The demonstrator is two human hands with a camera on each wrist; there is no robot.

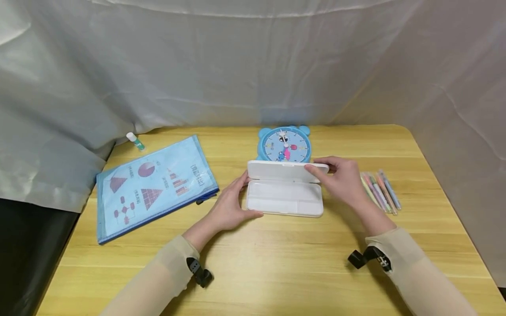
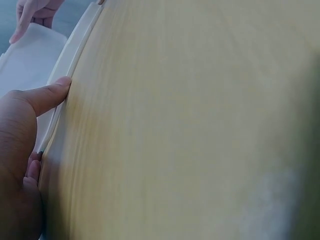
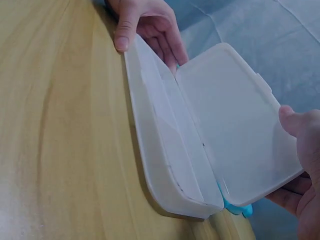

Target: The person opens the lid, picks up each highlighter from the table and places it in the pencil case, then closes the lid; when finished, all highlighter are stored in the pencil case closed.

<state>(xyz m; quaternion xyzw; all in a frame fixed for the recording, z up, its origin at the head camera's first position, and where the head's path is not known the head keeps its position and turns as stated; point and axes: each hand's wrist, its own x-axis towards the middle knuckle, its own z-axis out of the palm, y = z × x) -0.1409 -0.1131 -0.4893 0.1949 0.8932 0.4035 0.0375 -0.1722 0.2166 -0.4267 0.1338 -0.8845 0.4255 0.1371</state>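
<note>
A white plastic pencil case (image 1: 272, 197) lies on the table with its lid (image 1: 276, 170) raised on the hinge. Inside, the tray shows a divider and holds nothing. My left hand (image 1: 231, 208) grips the case's left end, the thumb (image 2: 52, 95) on the front edge and the fingers behind. At the lid's right end, my right hand (image 1: 340, 180) pinches it, thumb (image 3: 292, 120) on the inner face and fingers behind. A blue bear-shaped toy clock (image 1: 286, 145) sits just behind the lid, partly hidden by it.
Several coloured pens (image 1: 380, 193) lie beside my right wrist. To the left is a blue zip document bag (image 1: 158, 184) printed with charts, and a glue stick (image 1: 135, 141) lies behind it. A grey curtain (image 1: 221, 66) hangs along the back of the wooden table (image 1: 269, 267).
</note>
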